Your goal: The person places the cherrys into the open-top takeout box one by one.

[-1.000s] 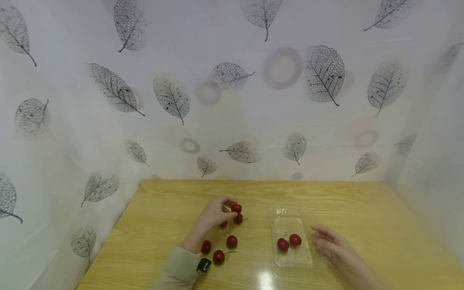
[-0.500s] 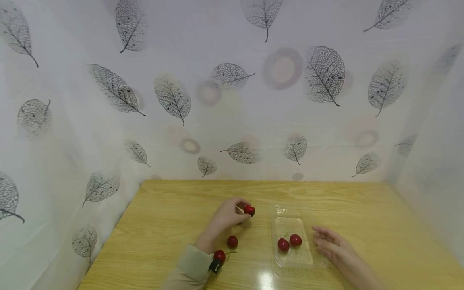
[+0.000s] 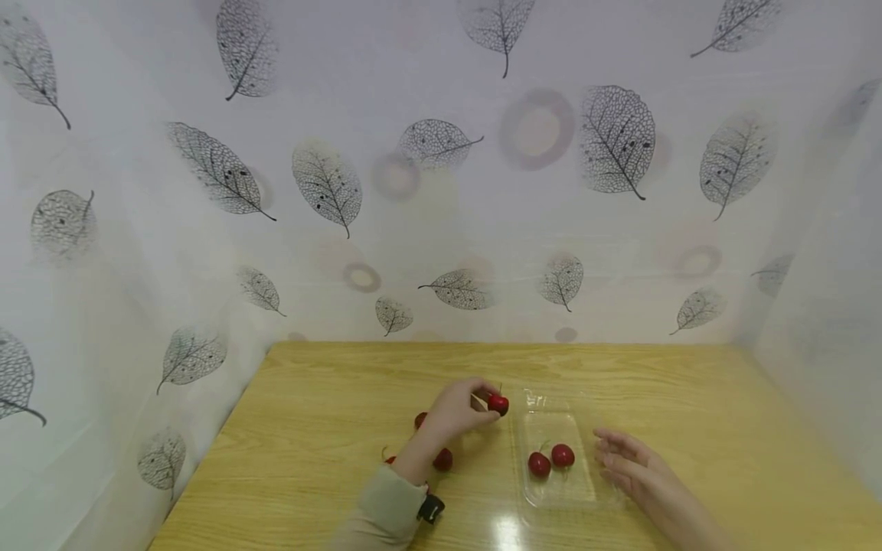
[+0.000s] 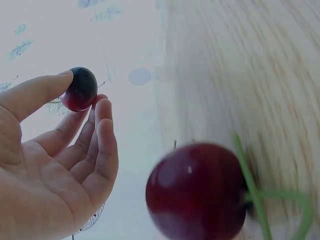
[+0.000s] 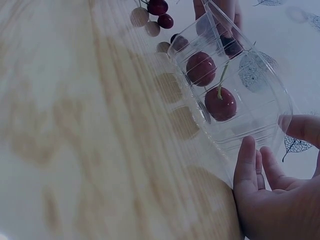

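Note:
My left hand [image 3: 458,409] pinches a dark red cherry [image 3: 498,404] between thumb and fingers, just left of a clear plastic tray [image 3: 551,425]. The left wrist view shows this held cherry [image 4: 80,90] raised at the fingertips. Two cherries with green stems lie in the tray, one cherry [image 3: 539,464] beside the other cherry [image 3: 563,456]. My right hand [image 3: 637,467] rests at the tray's right side, its fingers loosely bent. In the right wrist view its fingertips [image 5: 248,145] are right at the clear wall, with nothing pinched.
Several loose cherries lie around the left forearm, including a cherry [image 3: 443,459] and a partly hidden cherry [image 3: 421,419]. One cherry [image 4: 197,192] looms close in the left wrist view. The wooden table [image 3: 331,390] ends at a leaf-patterned curtain [image 3: 441,222].
My left hand has carried the pinched cherry rightward, from among the loose cherries to near the tray's left edge. The right hand and the tray stay in place.

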`<state>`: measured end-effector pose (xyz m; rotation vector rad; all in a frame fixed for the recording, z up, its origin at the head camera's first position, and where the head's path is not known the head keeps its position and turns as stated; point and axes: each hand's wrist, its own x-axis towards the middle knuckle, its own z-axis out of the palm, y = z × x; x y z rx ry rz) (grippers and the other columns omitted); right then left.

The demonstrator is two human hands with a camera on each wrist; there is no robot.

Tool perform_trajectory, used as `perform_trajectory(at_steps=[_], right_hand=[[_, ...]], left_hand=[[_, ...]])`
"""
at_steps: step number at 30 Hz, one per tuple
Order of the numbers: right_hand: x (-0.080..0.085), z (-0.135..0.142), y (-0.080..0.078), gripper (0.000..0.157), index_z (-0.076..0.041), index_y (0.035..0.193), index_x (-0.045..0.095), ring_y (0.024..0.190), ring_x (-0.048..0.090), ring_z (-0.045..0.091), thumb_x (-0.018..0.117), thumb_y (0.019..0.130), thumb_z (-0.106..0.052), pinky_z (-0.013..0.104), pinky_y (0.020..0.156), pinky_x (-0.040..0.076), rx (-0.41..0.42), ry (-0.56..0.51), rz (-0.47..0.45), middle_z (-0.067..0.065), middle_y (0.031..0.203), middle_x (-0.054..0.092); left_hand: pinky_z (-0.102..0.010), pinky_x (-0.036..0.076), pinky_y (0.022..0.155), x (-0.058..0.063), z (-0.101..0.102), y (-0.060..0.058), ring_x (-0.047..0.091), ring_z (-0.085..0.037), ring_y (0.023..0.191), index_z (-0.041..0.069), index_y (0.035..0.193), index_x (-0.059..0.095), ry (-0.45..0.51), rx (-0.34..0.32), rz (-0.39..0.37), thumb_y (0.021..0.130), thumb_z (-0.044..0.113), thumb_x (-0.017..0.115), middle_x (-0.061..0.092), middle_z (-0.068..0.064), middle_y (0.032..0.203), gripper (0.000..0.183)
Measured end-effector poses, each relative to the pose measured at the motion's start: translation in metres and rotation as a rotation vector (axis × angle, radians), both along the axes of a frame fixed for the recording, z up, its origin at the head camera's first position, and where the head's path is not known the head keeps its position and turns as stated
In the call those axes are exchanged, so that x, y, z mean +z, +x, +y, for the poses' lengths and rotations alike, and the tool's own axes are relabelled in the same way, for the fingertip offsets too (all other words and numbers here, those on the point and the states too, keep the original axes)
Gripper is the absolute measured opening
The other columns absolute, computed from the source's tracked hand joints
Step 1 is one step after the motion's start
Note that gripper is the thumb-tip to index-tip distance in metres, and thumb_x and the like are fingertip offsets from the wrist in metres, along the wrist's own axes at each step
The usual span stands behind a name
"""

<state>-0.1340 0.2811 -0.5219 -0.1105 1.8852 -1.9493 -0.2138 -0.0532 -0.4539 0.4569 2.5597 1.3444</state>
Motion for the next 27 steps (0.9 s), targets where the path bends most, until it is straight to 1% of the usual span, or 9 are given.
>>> perform_trajectory(at_steps=[4,10,16,20,24,27], right_hand=[[0.000,0.001,-0.001,0.065,0.015,0.160,0.013,0.120,0.058,-0.008,0.047,0.112,-0.013,0.015,0.102,0.052,0.002,0.007,-0.014,-0.015,0.134,0.052],[0.002,0.002,-0.001,0.068,0.017,0.160,0.008,0.119,0.058,-0.009,0.046,0.113,-0.014,0.015,0.101,0.053,0.018,0.015,-0.025,-0.015,0.135,0.051],[0.002,0.001,-0.001,0.070,0.017,0.160,0.004,0.119,0.057,-0.009,0.045,0.113,-0.014,0.014,0.102,0.053,0.023,0.014,-0.022,-0.015,0.136,0.050],[0.001,0.001,-0.001,0.068,0.016,0.160,0.008,0.119,0.058,-0.009,0.046,0.113,-0.013,0.015,0.102,0.053,0.023,0.010,-0.024,-0.015,0.135,0.051],[0.001,0.001,-0.002,0.065,0.015,0.160,0.012,0.119,0.058,-0.008,0.046,0.112,-0.013,0.016,0.102,0.053,0.014,0.009,-0.028,-0.016,0.134,0.052],[0.001,0.001,-0.002,0.065,0.014,0.160,0.012,0.119,0.058,-0.007,0.046,0.112,-0.014,0.016,0.101,0.053,0.014,0.018,-0.029,-0.014,0.134,0.051]], left_hand=[[-0.023,0.054,0.066,-0.001,0.007,0.002,0.069,-0.016,0.085,0.006,0.116,0.074,0.013,-0.008,-0.002,0.088,0.006,0.085,0.077,-0.012,0.108,0.029],[-0.022,0.054,0.069,0.001,0.018,0.006,0.068,-0.015,0.086,0.007,0.114,0.075,0.028,-0.020,-0.012,0.086,0.005,0.085,0.077,-0.010,0.107,0.030],[-0.021,0.053,0.066,0.005,0.028,0.009,0.068,-0.014,0.086,0.007,0.114,0.075,0.050,-0.047,-0.024,0.087,0.002,0.085,0.077,-0.009,0.106,0.029],[-0.018,0.054,0.067,0.007,0.033,0.011,0.068,-0.010,0.085,0.008,0.116,0.075,0.046,-0.063,-0.020,0.088,0.004,0.084,0.077,-0.008,0.107,0.030],[-0.016,0.054,0.067,0.007,0.039,0.011,0.067,-0.005,0.084,0.010,0.118,0.075,0.021,-0.077,-0.001,0.088,0.007,0.085,0.078,-0.005,0.108,0.032],[-0.016,0.054,0.067,0.007,0.043,0.012,0.066,-0.002,0.082,0.010,0.118,0.075,0.009,-0.092,0.016,0.088,0.008,0.085,0.077,-0.003,0.108,0.032]])
